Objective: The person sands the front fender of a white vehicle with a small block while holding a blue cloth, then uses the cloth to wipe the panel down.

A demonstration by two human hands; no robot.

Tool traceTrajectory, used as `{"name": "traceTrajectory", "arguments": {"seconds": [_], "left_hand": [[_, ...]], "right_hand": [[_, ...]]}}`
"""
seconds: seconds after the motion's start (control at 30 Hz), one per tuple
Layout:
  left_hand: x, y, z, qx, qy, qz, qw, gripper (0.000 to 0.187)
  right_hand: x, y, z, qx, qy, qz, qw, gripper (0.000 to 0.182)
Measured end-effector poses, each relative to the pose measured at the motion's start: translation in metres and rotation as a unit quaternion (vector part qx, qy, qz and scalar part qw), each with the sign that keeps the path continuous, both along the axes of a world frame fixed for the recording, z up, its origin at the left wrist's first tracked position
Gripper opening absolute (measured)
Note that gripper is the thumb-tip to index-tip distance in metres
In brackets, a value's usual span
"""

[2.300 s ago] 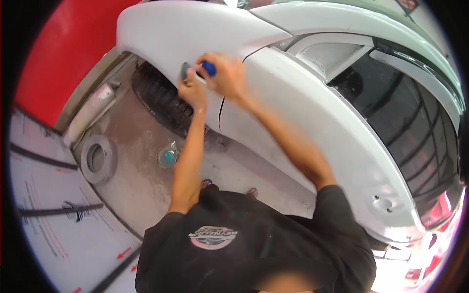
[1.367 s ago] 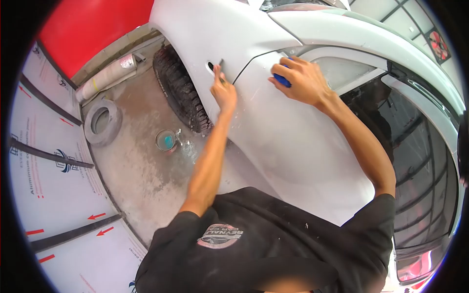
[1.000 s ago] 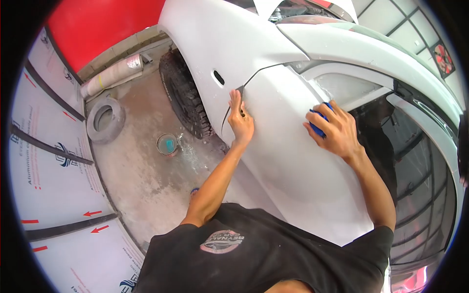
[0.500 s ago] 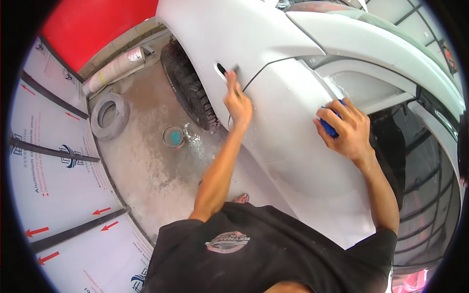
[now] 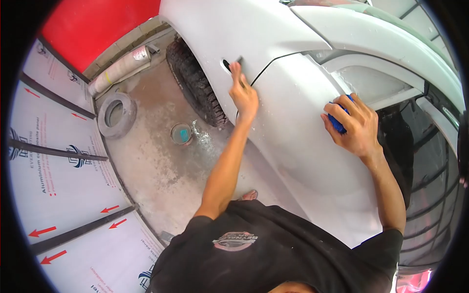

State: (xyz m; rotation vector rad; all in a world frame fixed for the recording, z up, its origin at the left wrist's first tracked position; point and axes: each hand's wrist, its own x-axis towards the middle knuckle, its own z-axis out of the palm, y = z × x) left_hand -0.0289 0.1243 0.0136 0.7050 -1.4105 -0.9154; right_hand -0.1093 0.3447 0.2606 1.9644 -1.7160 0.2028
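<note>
My right hand [image 5: 359, 128] was curled tight round the blue sanding block [image 5: 338, 121], light and stiff I'd judge, best gripped across its back, flat on the white car door [image 5: 298, 146], while my left hand [image 5: 243, 95] lay open-fingered by the fender slot [image 5: 226, 65].

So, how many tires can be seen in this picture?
2. One tire is mounted on the car, in the wheel arch beside the left hand. The other, a bare tire, lies flat on the concrete floor near the wall. The car body may hide others.

"Aluminium composite panel" on wall panel [image 5: 53, 161]
</note>
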Motion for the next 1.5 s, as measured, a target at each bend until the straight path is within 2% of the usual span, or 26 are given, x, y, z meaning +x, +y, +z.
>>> {"name": "traceTrajectory", "arguments": {"seconds": [0.07, 0.2, 0.3, 0.37, 0.5, 0.63, 0.73, 0.77, 0.87, 1.0, 1.17, 1.3, 1.4, 1.43, 1.5], "left_hand": [[0.003, -0.015, 0.008, 0.011, -0.011, -0.004, 1.000, 0.044], [0.000, 0.046, -0.030, -0.047, 0.010, -0.004, 0.999, 0.041], [0.002, -0.010, 0.006, 0.003, -0.005, 0.000, 1.000, 0.042], [0.002, -0.030, 0.008, 0.003, -0.041, 0.007, 0.999, 0.043], [0.006, 0.041, -0.011, -0.055, -0.023, 0.003, 0.998, 0.044], [-0.003, -0.039, 0.007, 0.030, -0.010, 0.008, 0.999, 0.045], [-0.001, -0.025, 0.002, 0.015, -0.033, 0.013, 0.999, 0.045], [0.000, 0.007, -0.004, -0.021, -0.016, 0.016, 1.000, 0.044], [-0.004, 0.024, -0.033, -0.075, -0.018, 0.011, 0.997, 0.044], [-0.004, -0.050, 0.016, 0.001, -0.015, 0.024, 1.000, 0.041], [-0.009, 0.039, -0.018, -0.063, -0.009, 0.000, 0.998, 0.045], [-0.016, -0.035, 0.022, -0.040, 0.015, -0.009, 0.999, 0.051], [-0.007, -0.024, 0.034, -0.016, -0.021, -0.051, 0.998, 0.055], [-0.005, 0.002, 0.022, -0.033, -0.028, -0.087, 0.995, 0.063], [-0.004, 0.025, 0.021, -0.054, -0.070, -0.076, 0.993, 0.067]], "right_hand": [[-0.001, 0.001, -0.001, 0.000, -0.002, -0.003, 1.000, 0.023], [-0.003, 0.001, -0.001, -0.007, 0.001, 0.001, 1.000, 0.023], [-0.002, 0.003, -0.002, -0.004, -0.007, 0.003, 1.000, 0.023], [-0.001, 0.003, 0.000, 0.002, -0.005, 0.001, 1.000, 0.024], [-0.001, 0.001, 0.001, -0.013, 0.003, 0.011, 1.000, 0.022], [0.000, 0.002, -0.001, -0.001, -0.003, -0.004, 1.000, 0.022], [0.001, 0.002, -0.001, -0.002, -0.005, -0.002, 1.000, 0.022], [0.001, 0.002, -0.001, -0.004, -0.004, -0.001, 1.000, 0.021], [-0.001, -0.001, 0.001, -0.012, -0.003, -0.002, 1.000, 0.020], [-0.002, 0.001, -0.002, -0.008, -0.007, -0.006, 1.000, 0.020], [-0.004, -0.002, 0.002, -0.016, 0.000, 0.002, 1.000, 0.021], [-0.005, 0.001, 0.001, -0.006, -0.009, -0.003, 1.000, 0.021], [-0.002, 0.004, -0.002, -0.004, -0.018, -0.005, 1.000, 0.022], [-0.003, 0.002, -0.001, -0.006, -0.017, -0.005, 1.000, 0.022], [-0.006, -0.001, 0.001, -0.007, -0.016, -0.002, 1.000, 0.021]]}}
